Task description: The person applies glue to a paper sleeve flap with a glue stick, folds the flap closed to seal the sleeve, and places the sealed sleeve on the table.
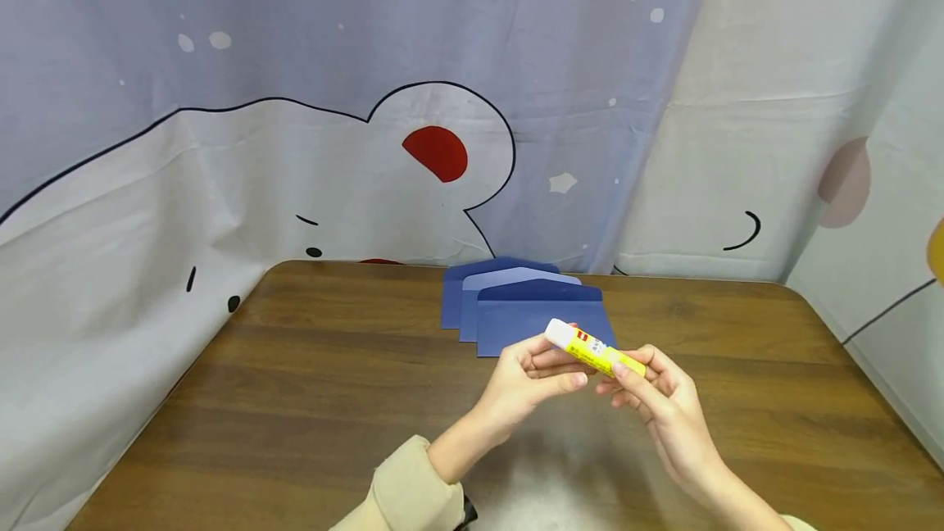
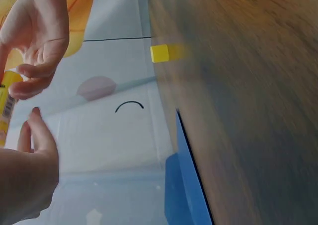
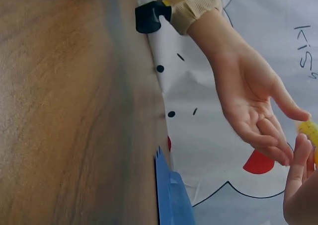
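Observation:
A yellow glue stick (image 1: 590,349) with a white cap is held slantwise above the table, cap end toward the upper left. My right hand (image 1: 669,416) pinches its lower end between thumb and fingers. Close beside the cap end, my left hand (image 1: 519,388) has its fingers extended behind the stick and its thumb apart from it; whether the fingertips touch the stick cannot be made out. In the right wrist view the left hand (image 3: 248,93) shows a loose, unfilled palm. Behind the hands lie three overlapping blue envelopes (image 1: 534,326), flaps toward the back.
The brown wooden table (image 1: 295,400) ends at a printed curtain (image 1: 295,170) at the back and sides. A black device (image 3: 149,17) sits at the left sleeve. Near the table edge in the left wrist view is a small yellow patch (image 2: 159,53), of unclear kind.

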`<action>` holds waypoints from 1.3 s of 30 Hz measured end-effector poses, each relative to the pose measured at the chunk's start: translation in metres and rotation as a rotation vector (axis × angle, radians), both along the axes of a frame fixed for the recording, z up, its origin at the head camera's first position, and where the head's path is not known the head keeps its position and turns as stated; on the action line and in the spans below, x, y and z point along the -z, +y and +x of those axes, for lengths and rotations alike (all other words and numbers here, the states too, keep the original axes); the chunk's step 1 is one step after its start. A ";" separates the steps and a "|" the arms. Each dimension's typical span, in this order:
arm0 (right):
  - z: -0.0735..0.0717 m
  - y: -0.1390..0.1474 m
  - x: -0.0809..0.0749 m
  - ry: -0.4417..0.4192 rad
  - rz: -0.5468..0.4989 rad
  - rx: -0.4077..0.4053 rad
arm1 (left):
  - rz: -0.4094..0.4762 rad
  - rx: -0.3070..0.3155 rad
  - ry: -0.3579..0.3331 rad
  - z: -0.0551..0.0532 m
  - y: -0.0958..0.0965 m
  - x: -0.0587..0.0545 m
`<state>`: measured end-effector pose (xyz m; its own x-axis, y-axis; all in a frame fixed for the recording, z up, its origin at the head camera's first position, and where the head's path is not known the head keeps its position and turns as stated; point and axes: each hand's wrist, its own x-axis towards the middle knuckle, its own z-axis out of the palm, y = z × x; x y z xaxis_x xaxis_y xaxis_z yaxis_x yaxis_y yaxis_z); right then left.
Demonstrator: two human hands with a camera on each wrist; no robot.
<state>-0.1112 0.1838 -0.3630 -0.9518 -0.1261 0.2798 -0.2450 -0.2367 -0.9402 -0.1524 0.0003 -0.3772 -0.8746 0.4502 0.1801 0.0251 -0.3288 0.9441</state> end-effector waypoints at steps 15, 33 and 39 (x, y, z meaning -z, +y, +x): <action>-0.004 0.020 0.004 0.032 -0.019 -0.007 | -0.377 -0.241 0.042 -0.045 -0.044 0.002; -0.007 0.039 0.009 0.054 0.050 -0.105 | -0.628 -0.353 0.066 -0.123 -0.081 0.004; -0.007 0.042 0.010 0.080 0.067 -0.117 | -0.687 -0.320 0.089 -0.142 -0.085 0.009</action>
<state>-0.1178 0.2257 -0.3732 -0.9044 -0.2558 0.3416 -0.2942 -0.2060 -0.9333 -0.2942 -0.0846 -0.3859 -0.9766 0.2135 0.0276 0.1065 0.3677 0.9238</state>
